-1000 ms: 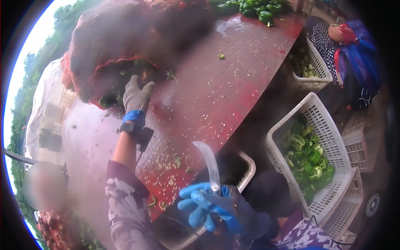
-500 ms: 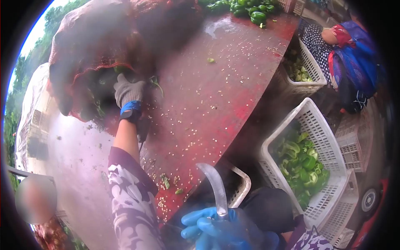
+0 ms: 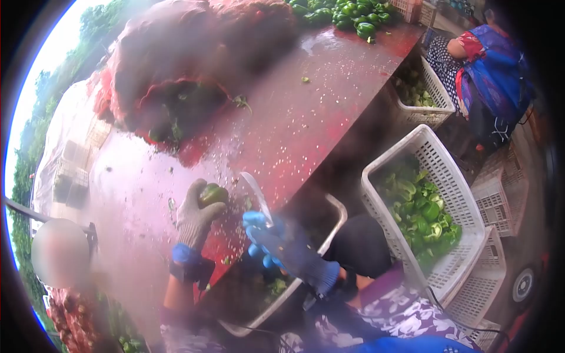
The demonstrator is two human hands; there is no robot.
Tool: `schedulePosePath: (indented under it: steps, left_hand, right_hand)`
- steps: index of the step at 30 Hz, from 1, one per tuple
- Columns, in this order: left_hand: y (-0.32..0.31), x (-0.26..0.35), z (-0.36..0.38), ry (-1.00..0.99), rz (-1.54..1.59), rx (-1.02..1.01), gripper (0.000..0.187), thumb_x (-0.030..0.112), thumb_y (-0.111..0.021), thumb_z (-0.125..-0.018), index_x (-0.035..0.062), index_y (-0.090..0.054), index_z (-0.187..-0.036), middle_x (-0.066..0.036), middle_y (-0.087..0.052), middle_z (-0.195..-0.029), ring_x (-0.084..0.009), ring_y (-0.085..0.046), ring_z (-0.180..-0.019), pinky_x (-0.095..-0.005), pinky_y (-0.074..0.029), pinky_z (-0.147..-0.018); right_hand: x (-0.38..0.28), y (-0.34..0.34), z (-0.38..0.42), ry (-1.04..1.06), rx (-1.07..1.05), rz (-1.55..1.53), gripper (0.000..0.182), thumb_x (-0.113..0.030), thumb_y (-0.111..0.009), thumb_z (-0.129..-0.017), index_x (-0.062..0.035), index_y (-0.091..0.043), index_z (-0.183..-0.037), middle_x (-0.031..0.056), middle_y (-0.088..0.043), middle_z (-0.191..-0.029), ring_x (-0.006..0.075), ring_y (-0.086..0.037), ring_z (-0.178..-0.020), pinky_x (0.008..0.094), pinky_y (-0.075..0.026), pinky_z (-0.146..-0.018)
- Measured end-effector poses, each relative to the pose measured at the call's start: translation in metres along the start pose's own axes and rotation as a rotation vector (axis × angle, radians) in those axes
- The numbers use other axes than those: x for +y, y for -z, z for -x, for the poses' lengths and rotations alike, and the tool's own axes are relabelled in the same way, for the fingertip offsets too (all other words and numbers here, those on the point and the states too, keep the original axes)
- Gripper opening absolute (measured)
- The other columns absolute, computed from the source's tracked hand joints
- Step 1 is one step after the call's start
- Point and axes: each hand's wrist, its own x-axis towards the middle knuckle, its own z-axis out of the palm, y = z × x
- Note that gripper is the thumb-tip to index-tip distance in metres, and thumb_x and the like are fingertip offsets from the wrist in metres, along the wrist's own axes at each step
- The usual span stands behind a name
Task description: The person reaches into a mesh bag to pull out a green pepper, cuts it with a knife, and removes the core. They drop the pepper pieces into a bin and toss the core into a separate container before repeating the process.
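Observation:
My left hand (image 3: 197, 220), in a grey knit glove, is closed around a green bell pepper (image 3: 213, 195) above the near part of the red table. Close by on the right, my right hand (image 3: 276, 238) wears a blue-coated glove and grips a curved knife (image 3: 256, 193). The blade points up and away, toward the pepper but apart from it; the handle is hidden in my fingers. Farther off, a red mesh sack (image 3: 176, 53) lies on the table with its mouth open, and dark green peppers (image 3: 170, 112) show inside, blurred.
Pale seeds and leaf scraps dot the red table (image 3: 306, 129). Whole green peppers (image 3: 359, 13) lie at its far end. A white crate (image 3: 444, 162) of cut peppers stands right; another crate (image 3: 339, 217) sits under my hands. A co-worker (image 3: 488, 70) is at the far right, another person far left.
My left hand has drawn back from the sack's mouth and now holds a pepper. The right hand with the knife has risen leftward, nearer to it. The view has shifted slightly.

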Motion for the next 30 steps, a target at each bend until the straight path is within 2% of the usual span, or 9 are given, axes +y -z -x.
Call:
schedulePosePath:
  steps: [5,9,10,13,17,20,23,26,30]
  left_hand:
    - [0.021,0.016,0.096,0.185,0.288,-0.028,0.058,0.016,-0.077,-0.087,-0.0019,-0.054,-0.137,-0.016,-0.068,-0.114,-0.0204,-0.068,-0.100,-0.0315,-0.057,-0.084]
    - [0.020,0.012,0.124,0.134,0.218,0.032,0.062,0.018,-0.072,-0.094,-0.0004,-0.046,-0.147,-0.016,-0.066,-0.123,-0.0209,-0.068,-0.103,-0.0329,-0.056,-0.089]
    - [0.022,0.007,0.124,0.095,0.069,0.019,0.068,0.018,-0.073,-0.092,0.0009,-0.043,-0.150,-0.015,-0.065,-0.129,-0.0215,-0.065,-0.111,-0.0338,-0.053,-0.095]
    - [0.024,-0.026,0.123,-0.093,0.130,-0.019,0.076,0.016,-0.076,-0.085,0.0018,-0.043,-0.151,-0.015,-0.062,-0.135,-0.0224,-0.062,-0.117,-0.0342,-0.050,-0.100]
    - [0.022,-0.033,0.116,-0.038,0.143,-0.016,0.083,0.011,-0.076,-0.078,0.0025,-0.041,-0.153,-0.015,-0.056,-0.141,-0.0234,-0.060,-0.119,-0.0361,-0.050,-0.101]
    - [0.021,-0.034,0.113,-0.085,0.002,-0.016,0.084,0.004,-0.074,-0.077,0.0013,-0.040,-0.153,-0.014,-0.055,-0.137,-0.0233,-0.061,-0.116,-0.0353,-0.051,-0.100]
    - [0.016,-0.004,0.117,-0.117,-0.239,0.017,0.084,0.009,-0.078,-0.072,0.0025,-0.046,-0.149,-0.015,-0.059,-0.131,-0.0258,-0.063,-0.115,-0.0363,-0.050,-0.100]
    - [0.005,0.007,0.122,-0.050,-0.325,0.078,0.086,0.019,-0.083,-0.067,0.0066,-0.050,-0.146,-0.017,-0.061,-0.127,-0.0310,-0.063,-0.116,-0.0394,-0.050,-0.100]
    - [-0.002,-0.006,0.122,-0.056,-0.378,0.145,0.088,0.030,-0.085,-0.065,0.0113,-0.051,-0.144,-0.018,-0.061,-0.126,-0.0372,-0.062,-0.117,-0.0452,-0.051,-0.098]
  right_hand:
    - [0.042,-0.024,-0.019,0.286,-0.070,0.551,0.046,-0.024,-0.067,-0.095,-0.0025,-0.059,-0.135,0.0053,-0.066,-0.082,0.0136,-0.063,-0.070,0.0317,-0.050,-0.060]
    - [0.065,-0.041,-0.028,-0.011,-0.110,0.407,0.038,-0.021,-0.068,-0.092,0.0006,-0.062,-0.123,0.0058,-0.064,-0.076,0.0141,-0.061,-0.062,0.0330,-0.051,-0.058]
    - [0.073,-0.041,-0.036,-0.046,-0.081,0.325,0.035,-0.021,-0.068,-0.092,0.0012,-0.063,-0.119,0.0059,-0.064,-0.076,0.0140,-0.061,-0.060,0.0328,-0.051,-0.056]
    - [0.067,-0.043,-0.036,-0.060,-0.016,0.279,0.029,-0.020,-0.068,-0.091,0.0019,-0.064,-0.109,0.0058,-0.063,-0.074,0.0133,-0.060,-0.057,0.0317,-0.051,-0.051]
    - [0.063,-0.037,-0.042,-0.003,-0.035,0.211,0.025,-0.020,-0.069,-0.090,0.0013,-0.064,-0.102,0.0045,-0.061,-0.073,0.0127,-0.060,-0.058,0.0287,-0.051,-0.048]
    - [0.061,-0.028,-0.041,-0.048,-0.044,0.356,0.039,-0.027,-0.070,-0.092,0.0005,-0.066,-0.119,0.0016,-0.060,-0.079,0.0086,-0.059,-0.068,0.0290,-0.052,-0.056]
    - [0.063,-0.019,-0.044,-0.032,-0.073,0.597,0.038,-0.023,-0.069,-0.089,0.0011,-0.067,-0.119,0.0090,-0.065,-0.075,0.0181,-0.065,-0.067,0.0361,-0.053,-0.059]
    - [0.077,-0.014,-0.040,0.382,0.069,0.991,0.033,-0.020,-0.067,-0.087,0.0016,-0.067,-0.112,0.0188,-0.067,-0.074,0.0333,-0.068,-0.069,0.0439,-0.053,-0.065]
    - [0.076,-0.013,-0.027,0.340,0.030,1.034,0.026,-0.021,-0.066,-0.087,0.0028,-0.066,-0.098,0.0248,-0.065,-0.079,0.0425,-0.066,-0.076,0.0475,-0.051,-0.068]
